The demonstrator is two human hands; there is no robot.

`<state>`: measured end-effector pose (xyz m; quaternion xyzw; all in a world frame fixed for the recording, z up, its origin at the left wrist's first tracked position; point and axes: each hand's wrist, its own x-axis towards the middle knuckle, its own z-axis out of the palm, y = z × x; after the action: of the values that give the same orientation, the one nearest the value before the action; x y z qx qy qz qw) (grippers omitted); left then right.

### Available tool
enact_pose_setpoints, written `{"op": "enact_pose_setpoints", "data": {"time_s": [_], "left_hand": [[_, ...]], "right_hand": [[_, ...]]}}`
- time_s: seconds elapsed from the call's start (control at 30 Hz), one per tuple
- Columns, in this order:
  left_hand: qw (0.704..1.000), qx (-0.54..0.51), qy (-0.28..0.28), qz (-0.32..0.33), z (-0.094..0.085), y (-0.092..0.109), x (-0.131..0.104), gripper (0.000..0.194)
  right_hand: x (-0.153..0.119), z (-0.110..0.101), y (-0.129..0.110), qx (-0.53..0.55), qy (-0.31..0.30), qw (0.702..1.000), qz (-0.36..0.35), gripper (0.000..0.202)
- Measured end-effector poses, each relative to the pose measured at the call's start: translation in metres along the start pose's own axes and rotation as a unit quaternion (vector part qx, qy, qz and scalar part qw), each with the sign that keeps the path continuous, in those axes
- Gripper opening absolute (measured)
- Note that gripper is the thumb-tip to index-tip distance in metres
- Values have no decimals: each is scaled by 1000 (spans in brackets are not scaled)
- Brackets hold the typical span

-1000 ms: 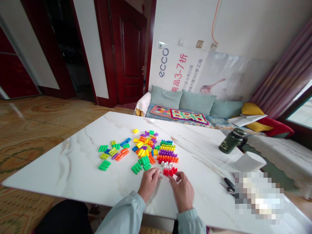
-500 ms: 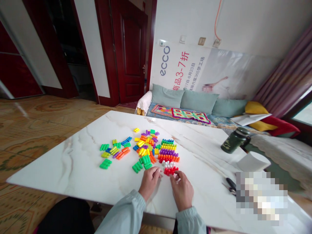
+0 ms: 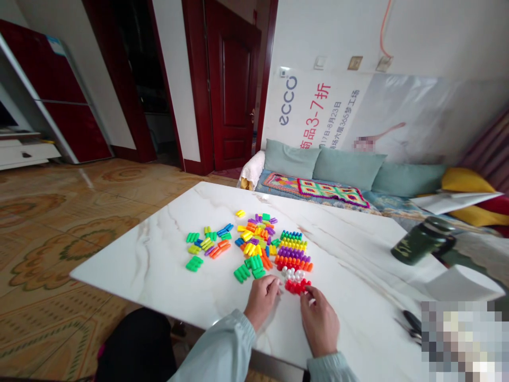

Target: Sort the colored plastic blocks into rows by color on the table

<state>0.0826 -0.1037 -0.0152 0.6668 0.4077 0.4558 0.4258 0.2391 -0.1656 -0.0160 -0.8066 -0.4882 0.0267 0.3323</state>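
Note:
My left hand (image 3: 262, 300) rests on the table just left of the red beads (image 3: 297, 287). Its fingers are curled together, and anything inside them is hidden. With its fingertips, my right hand (image 3: 321, 321) grips the right end of those red beads. White beads (image 3: 293, 274) lie directly behind them. Farther back are side-by-side rows of round-topped pieces: orange and red ones, purple pieces (image 3: 295, 254), yellow pieces (image 3: 293, 244) and blue-green ones. Left of the rows lies a loose pile of capsule-shaped pieces (image 3: 254, 233); green pieces (image 3: 254, 265) lie nearest my left hand.
More colored pieces (image 3: 207, 244) lie scattered on the left of the white marbled table (image 3: 159, 254). At the right are a dark green flask (image 3: 417, 244), a white paper roll (image 3: 463, 284), black-handled scissors (image 3: 412, 321) and a blurred-out item. A sofa (image 3: 318, 185) stands behind.
The view has turned left, so everything sits farther right in the picture. Both hands stay by the red beads, with only slight finger movement.

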Motion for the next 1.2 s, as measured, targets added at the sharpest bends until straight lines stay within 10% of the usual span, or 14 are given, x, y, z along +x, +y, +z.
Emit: {"op": "enact_pose_setpoints", "data": {"time_s": [0.93, 1.2], "left_hand": [[1000, -14, 8, -4, -1, 2, 1, 35], [999, -28, 3, -25, -1, 3, 0, 33]], "right_hand": [[-3, 1, 1, 104, 36, 994, 22, 46], [6, -4, 17, 347, 135, 912, 175, 55]]}}
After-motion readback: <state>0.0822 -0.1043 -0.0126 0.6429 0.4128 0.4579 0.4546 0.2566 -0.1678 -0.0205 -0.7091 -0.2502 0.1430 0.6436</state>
